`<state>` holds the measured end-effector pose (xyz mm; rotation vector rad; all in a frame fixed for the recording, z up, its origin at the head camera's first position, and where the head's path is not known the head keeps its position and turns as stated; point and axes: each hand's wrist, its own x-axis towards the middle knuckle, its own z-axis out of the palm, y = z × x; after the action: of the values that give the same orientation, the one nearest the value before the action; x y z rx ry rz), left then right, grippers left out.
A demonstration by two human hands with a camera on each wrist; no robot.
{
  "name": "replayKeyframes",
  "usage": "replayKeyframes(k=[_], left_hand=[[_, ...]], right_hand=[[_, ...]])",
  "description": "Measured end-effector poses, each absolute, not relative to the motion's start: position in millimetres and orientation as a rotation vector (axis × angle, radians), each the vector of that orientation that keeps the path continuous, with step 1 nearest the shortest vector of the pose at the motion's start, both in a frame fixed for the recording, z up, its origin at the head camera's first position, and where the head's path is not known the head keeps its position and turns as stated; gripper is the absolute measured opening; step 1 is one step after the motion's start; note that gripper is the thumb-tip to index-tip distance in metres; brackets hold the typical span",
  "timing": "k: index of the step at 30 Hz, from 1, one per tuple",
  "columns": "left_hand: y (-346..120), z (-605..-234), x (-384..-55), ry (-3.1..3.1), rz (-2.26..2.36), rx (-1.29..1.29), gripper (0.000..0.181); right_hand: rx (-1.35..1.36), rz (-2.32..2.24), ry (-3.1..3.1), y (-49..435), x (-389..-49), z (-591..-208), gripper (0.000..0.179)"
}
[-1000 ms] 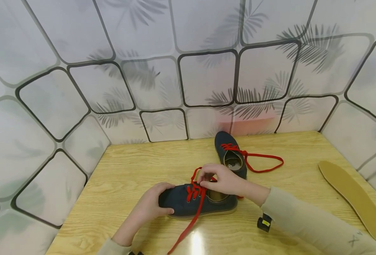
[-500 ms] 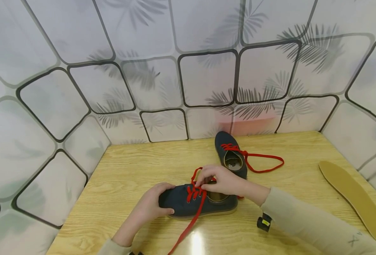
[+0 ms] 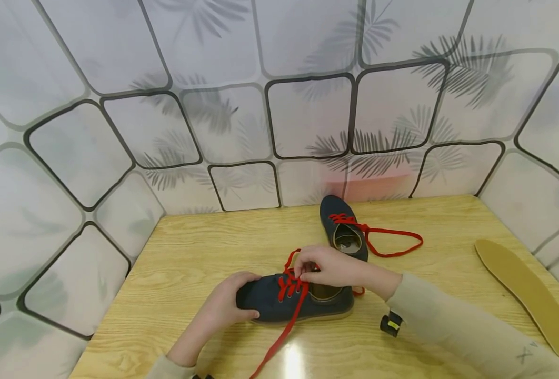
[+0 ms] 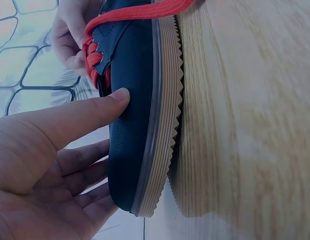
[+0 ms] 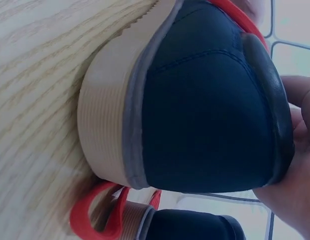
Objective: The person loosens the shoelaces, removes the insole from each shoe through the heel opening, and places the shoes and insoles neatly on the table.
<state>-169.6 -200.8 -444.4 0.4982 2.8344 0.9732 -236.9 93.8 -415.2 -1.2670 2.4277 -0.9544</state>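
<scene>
2 shoes (image 3: 270,308) (image 3: 332,207)—L hand (image 3: 227,300) grips 1, R hand (image 3: 329,268) prob. pinches lace (image 3: 276,345).

The head camera looks forward and down over the table (image 3: 203,245), far enough back to take in the left hand (image 3: 227,304), the right hand (image 3: 329,266), the near shoe (image 3: 262,299), the far shoe (image 3: 333,207) and the patterned wall (image 3: 232,123). The left wrist camera looks closely along the near shoe from its toe (image 4: 128,165), tabletop at the right of its sideways view. The right wrist camera faces the heel (image 5: 210,120) from very near, tabletop at left. Head and right wrist views share the far shoe.
</scene>
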Motion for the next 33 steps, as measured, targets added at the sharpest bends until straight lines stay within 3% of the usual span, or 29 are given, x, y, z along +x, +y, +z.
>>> replayKeyframes(k=[19, 33], left_hand=[[-200.8, -444.0, -169.5, 2.836, 0.970, 0.503, 0.069], [-201.2, -442.6, -167.6, 2.847, 0.953, 0.512, 0.070]], right_hand=[[-0.945, -1.125, 2.271, 91.8, -239.0, -417.8, 0.008], [-1.396, -0.915, 2.331, 94.6, -246.1, -406.3, 0.010]])
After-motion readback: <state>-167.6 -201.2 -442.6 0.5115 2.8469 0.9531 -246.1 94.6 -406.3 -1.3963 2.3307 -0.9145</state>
